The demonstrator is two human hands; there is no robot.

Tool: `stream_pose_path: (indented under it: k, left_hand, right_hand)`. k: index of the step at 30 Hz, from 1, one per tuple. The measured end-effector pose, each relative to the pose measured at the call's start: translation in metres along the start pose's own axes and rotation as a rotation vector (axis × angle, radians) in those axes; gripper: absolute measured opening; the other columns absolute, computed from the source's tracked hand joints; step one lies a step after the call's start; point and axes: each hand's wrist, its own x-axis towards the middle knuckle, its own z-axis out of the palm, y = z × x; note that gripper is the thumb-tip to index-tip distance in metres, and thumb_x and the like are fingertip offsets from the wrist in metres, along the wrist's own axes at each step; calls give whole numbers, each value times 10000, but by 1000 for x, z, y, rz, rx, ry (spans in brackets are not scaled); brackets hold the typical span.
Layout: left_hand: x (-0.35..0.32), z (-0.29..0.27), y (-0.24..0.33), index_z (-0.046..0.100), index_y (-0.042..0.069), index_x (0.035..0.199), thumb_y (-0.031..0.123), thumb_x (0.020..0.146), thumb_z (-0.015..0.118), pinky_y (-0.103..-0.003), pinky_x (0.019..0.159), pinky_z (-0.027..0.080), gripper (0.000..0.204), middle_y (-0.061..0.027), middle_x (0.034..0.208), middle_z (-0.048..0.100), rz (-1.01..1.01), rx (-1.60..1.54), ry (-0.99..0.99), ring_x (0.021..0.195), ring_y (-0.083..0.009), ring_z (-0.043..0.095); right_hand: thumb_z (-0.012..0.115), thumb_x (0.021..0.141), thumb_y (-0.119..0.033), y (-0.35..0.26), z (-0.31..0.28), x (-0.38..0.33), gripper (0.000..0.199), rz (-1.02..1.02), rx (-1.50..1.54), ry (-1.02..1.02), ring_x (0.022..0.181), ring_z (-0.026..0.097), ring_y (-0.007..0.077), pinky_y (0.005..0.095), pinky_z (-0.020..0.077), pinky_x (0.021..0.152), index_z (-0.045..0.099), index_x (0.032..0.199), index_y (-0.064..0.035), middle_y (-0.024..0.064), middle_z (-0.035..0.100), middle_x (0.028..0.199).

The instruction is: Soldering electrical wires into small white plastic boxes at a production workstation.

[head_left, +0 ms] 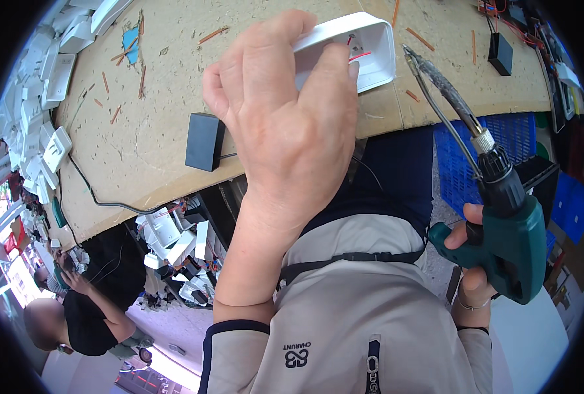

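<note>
My left hand (pixel 285 125) grips a white plastic housing (pixel 379 69), its open side turned toward me, with the thumb reaching inside. Short red wires (pixel 359 56) stick up within the housing; my fingers hide part of its interior. In my right hand (pixel 471 230) is a green pistol-grip soldering gun (pixel 518 246), a finger at its trigger. Its dark tip and the thin metal tube alongside point up and left, just right of the housing and apart from it. A black rectangular box (pixel 204 141) with a cable lies by my left wrist.
Small brown strips (pixel 420 39) are scattered over the worn tabletop (pixel 167 98). White plastic housings (pixel 59 79) pile up at the left. A blue crate (pixel 456 154) stands beyond the table edge at right. Another person (pixel 88 315) works at lower left. A black block (pixel 500 54) lies far right.
</note>
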Motion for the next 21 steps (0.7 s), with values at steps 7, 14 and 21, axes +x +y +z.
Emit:
stream_pose_path:
  k: [7,14,21]
  left_hand:
    - [-10,0,2,689,118,873,142,697,708,-281,795,306,179,-72,1026,553,-4,-16,76,905,-195,486]
    - [-16,3,1,688,151,876,146,667,735,-263,671,255,214,64,739,558,-11,-124,82,671,-104,480]
    - [-17,4,-1,676,135,878,108,687,726,-266,674,247,199,57,734,570,15,-142,90,642,-100,475]
  right_hand:
    - [676,672,-585,-4,7,1,830,58,20,61,662,609,119,202,477,583,498,1113,96,119,593,1005]
    - [708,656,-555,-4,11,-1,829,101,133,92,681,612,131,217,494,575,494,1126,93,138,583,1034]
    - [739,634,-524,0,10,-5,843,125,209,89,706,614,143,221,500,577,474,1164,76,150,578,1064]
